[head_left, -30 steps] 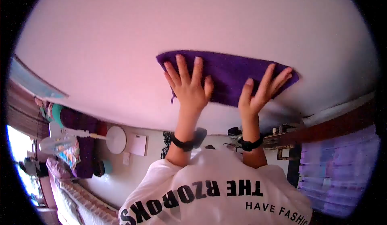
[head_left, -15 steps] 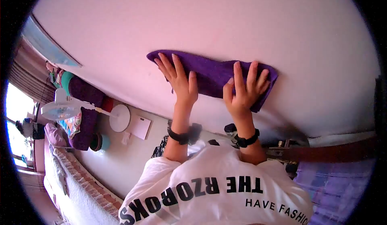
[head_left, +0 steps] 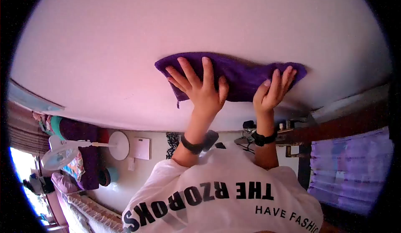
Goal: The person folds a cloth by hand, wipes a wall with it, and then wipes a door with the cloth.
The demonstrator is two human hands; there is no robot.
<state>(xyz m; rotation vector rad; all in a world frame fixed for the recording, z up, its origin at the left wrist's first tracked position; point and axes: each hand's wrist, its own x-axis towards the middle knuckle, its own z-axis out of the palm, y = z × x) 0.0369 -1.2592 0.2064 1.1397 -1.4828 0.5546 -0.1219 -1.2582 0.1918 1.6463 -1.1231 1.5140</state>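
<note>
A purple cloth (head_left: 238, 78) lies spread against the pale wall (head_left: 200, 20), wider than it is tall, with wrinkles between my hands. My left hand (head_left: 204, 89) presses on its left half, fingers spread and thumb apart. Over the right end, my right hand (head_left: 271, 93) rests with fingers stretched upward and fairly close together, its thumb apart. Neither hand is wrapped round the cloth. A small loop hangs from the cloth's lower left edge. Black bands circle both wrists.
At lower left stand a white fan (head_left: 60, 153) with a round base (head_left: 119, 145), a flat white square (head_left: 142, 148) and a bed (head_left: 92, 214). A dark wooden beam (head_left: 351, 137) and a purple curtain (head_left: 348, 170) are at right.
Both hands and the cloth's right end have shifted right in view. My right hand's fingers are closer together and turned more sideways. The camera view has tilted, so the room's surroundings sit differently.
</note>
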